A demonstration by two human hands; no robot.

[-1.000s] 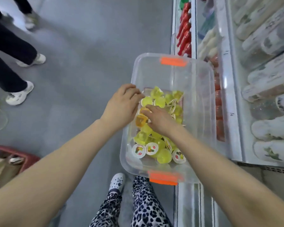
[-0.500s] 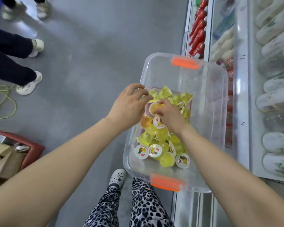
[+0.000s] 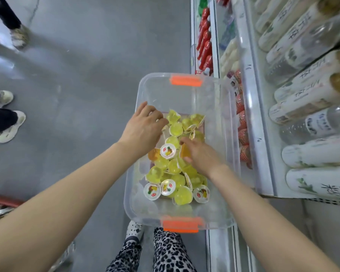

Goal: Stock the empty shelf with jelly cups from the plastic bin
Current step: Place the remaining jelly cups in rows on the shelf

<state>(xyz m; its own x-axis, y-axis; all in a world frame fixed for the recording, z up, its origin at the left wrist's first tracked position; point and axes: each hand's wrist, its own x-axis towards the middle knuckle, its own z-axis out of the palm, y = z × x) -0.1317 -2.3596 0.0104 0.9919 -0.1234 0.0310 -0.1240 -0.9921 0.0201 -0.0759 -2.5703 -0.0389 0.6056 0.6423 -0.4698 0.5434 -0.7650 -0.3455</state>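
Down in the plastic bin (image 3: 185, 97), the right hand (image 3: 202, 156) pinches an orange jelly cup (image 3: 184, 152) while the left hand (image 3: 143, 128) hovers curled, hold unclear; gathering several per trip seems wisest.

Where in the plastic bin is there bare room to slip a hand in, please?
Bare bin floor lies between the far orange latch and the jelly cups, plus a strip before the near orange latch. The middle is crowded by the pile, left hand and right hand.
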